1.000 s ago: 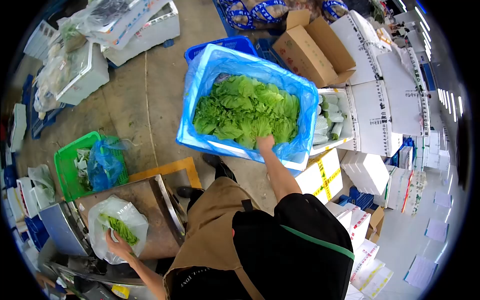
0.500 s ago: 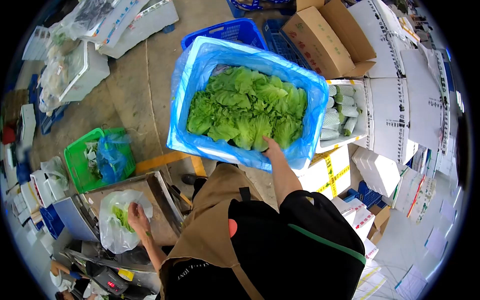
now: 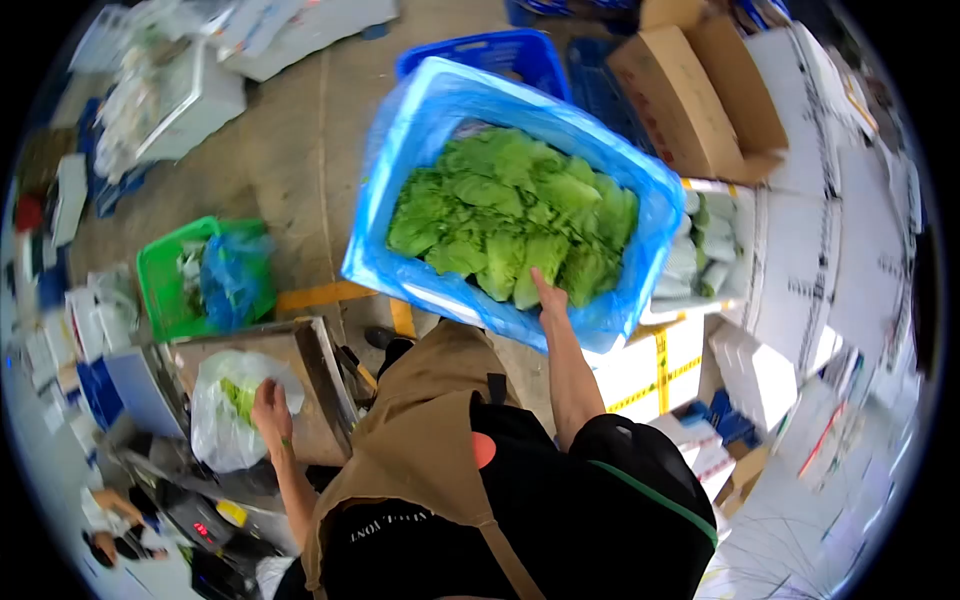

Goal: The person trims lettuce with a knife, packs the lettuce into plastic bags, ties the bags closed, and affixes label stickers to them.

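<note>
Right hand is at leafy green lettuce in a blue-film-lined white box; left hand is at a translucent plastic bag containing green leaves (cannot tell whether either hand grips anything).

The brown worktop bears a whitish plastic bag with leafy greens inside; yellow stripes run across the floor beside it.

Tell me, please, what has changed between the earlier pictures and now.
The left hand has moved from the clear bag's lower edge to its right side, as pictured. The fingers of the right hand, mostly hidden among the lettuce at first, now show against the leaves. The lined box and green basket stayed in place.
</note>
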